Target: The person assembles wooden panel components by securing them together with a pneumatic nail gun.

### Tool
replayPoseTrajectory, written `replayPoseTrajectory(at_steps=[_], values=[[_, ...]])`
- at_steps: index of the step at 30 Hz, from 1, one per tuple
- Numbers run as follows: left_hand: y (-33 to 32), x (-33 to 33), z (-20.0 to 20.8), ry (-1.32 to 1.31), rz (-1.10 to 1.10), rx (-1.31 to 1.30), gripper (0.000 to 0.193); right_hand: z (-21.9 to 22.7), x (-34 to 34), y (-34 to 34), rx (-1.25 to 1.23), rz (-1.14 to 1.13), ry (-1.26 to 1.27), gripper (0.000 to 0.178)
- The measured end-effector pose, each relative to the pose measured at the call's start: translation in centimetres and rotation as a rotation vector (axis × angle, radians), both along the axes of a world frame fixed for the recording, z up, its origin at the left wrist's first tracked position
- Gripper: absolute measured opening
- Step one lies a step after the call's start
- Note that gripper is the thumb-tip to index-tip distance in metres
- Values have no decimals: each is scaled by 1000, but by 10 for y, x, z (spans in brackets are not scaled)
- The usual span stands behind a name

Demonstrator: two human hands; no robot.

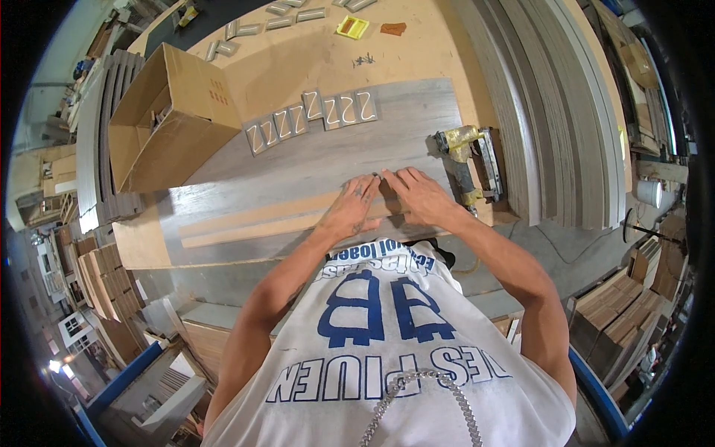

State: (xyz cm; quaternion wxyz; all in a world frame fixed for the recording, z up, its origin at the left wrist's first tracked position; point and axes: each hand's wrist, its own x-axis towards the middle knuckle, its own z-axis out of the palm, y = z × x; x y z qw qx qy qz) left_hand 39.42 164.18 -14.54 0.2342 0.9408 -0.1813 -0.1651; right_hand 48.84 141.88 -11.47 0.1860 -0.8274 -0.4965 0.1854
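Two long, narrow wood strips (261, 223) with tan faces lie side by side on a grey wood-grain board (417, 112), near the bench's front edge. My left hand (351, 206) is closed over the strips, fingers on the far side and thumb on the near side. Right beside it, my right hand (418, 197) grips the same strips the same way, the fingertips of both hands almost touching. The strips' right ends are partly hidden under my hands. Beyond them, several small grey blocks (298, 119) with white zigzag glue beads sit in a row.
A yellow and black nail gun (469, 164) lies right of my hands. An open cardboard box (179, 119) stands at left. Stacked grey boards (551, 112) line the right side. Farther back are loose nails (363, 59), a yellow plastic case (352, 27) and several grey blocks (280, 23).
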Motion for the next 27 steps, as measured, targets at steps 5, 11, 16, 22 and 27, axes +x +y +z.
replayPoseTrajectory(at_steps=[5, 11, 16, 22, 27], values=[[-1, 1, 2, 51, 24, -40, 97, 3, 0, 1, -22, -5, -1, 101], [-3, 0, 4, 49, 30, -45, 98, -5, -4, 0, -14, -17, -15, 101], [-7, 1, 9, -3, 22, 10, 92, -5, -7, 0, -51, 19, -126, 103], [-18, 6, 10, -107, 52, 24, 91, -1, -10, 1, -85, -27, -97, 110], [-22, 2, 4, -124, 49, 22, 91, -1, -8, 2, -146, -6, -79, 117]])
